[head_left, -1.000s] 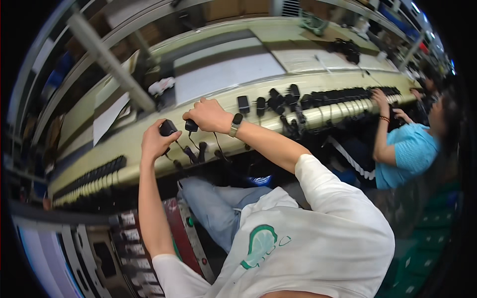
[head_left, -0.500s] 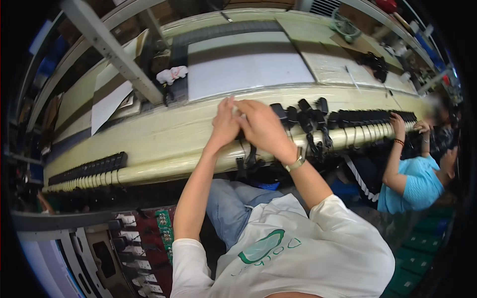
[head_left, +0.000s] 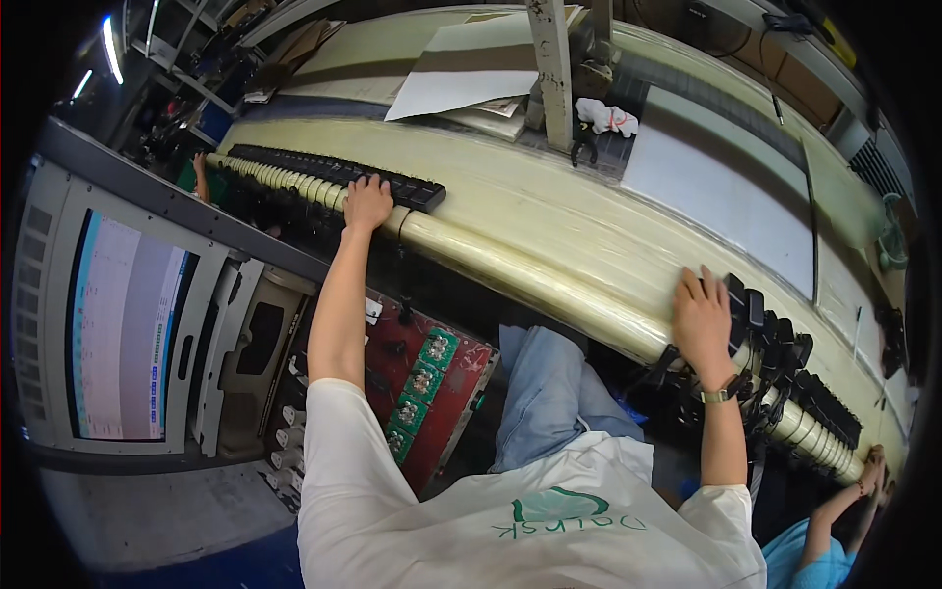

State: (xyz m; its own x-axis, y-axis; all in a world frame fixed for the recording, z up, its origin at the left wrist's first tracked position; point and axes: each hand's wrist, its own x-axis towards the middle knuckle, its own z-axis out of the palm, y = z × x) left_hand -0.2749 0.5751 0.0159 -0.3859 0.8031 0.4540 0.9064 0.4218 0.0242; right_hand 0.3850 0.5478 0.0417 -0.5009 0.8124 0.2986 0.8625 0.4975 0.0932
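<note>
Near the right end of a long row of black power adapters [head_left: 314, 169], my left hand [head_left: 369, 202] rests with its fingers apart over the padded table edge. Cables from that row hang over the edge side by side. My right hand [head_left: 702, 319] lies on the pale, film-covered bench [head_left: 589, 250], fingers stretched out. Just right of it sits a bunch of loose black adapters [head_left: 754, 312] with bundled cords. I see nothing held in either hand; the right palm is hidden.
A second adapter row [head_left: 826, 407] runs along the edge near a co-worker's hands [head_left: 871, 471]. Beyond are a white board [head_left: 726, 177], a metal post [head_left: 551, 79] and black-handled pliers [head_left: 585, 147]. A monitor [head_left: 128, 329] and green circuit boards [head_left: 422, 381] stand at left.
My hands, close together before, are now wide apart: the left by the left adapter row, the right beside the loose adapters. The view has swung left, showing more of the monitor.
</note>
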